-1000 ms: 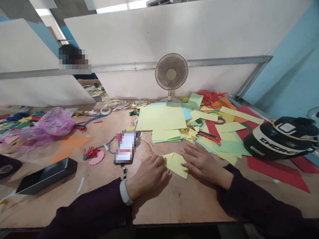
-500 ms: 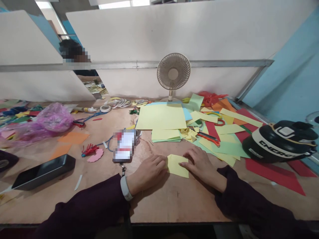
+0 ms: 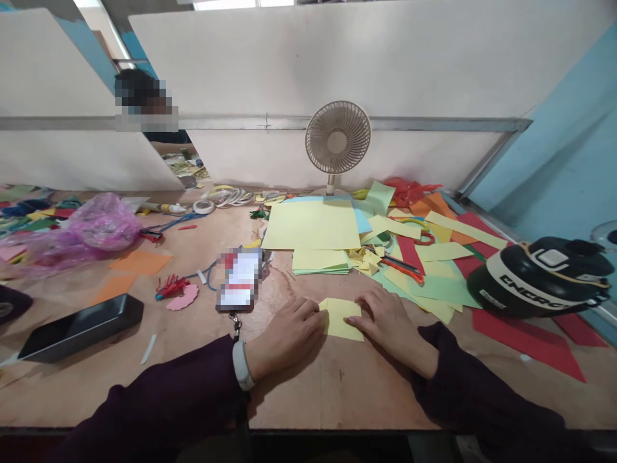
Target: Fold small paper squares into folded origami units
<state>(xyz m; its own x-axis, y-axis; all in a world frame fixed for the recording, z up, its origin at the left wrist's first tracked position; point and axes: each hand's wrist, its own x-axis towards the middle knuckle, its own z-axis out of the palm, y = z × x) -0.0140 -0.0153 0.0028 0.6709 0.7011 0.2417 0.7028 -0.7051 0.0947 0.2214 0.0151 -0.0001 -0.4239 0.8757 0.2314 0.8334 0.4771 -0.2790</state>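
Note:
A small piece of yellow paper (image 3: 340, 319) with a folded upper left corner lies on the wooden table between my hands. My left hand (image 3: 292, 334) is closed at its left edge, fingers bent together over the paper. With the thumb on top and the other fingers curled at the upper right edge, my right hand (image 3: 390, 321) grips the other side. Just beyond is a stack of small yellow and green sheets (image 3: 321, 260), partly under a large yellow sheet (image 3: 313, 223). Folded yellow pieces (image 3: 365, 260) lie beside the stack.
An orange-handled cutter (image 3: 407, 270) rests among paper scraps, near a black bottle (image 3: 535, 276). A fan (image 3: 338, 138) stands against the white partition. To the left are a badge on a lanyard (image 3: 240, 281), a dark box-shaped device (image 3: 81, 326) and a pink plastic bag (image 3: 103, 222). Another person (image 3: 144, 99) sits beyond the partition.
Both hands stay on the yellow paper in nearly the same place. The view has shifted slightly; otherwise little differs.

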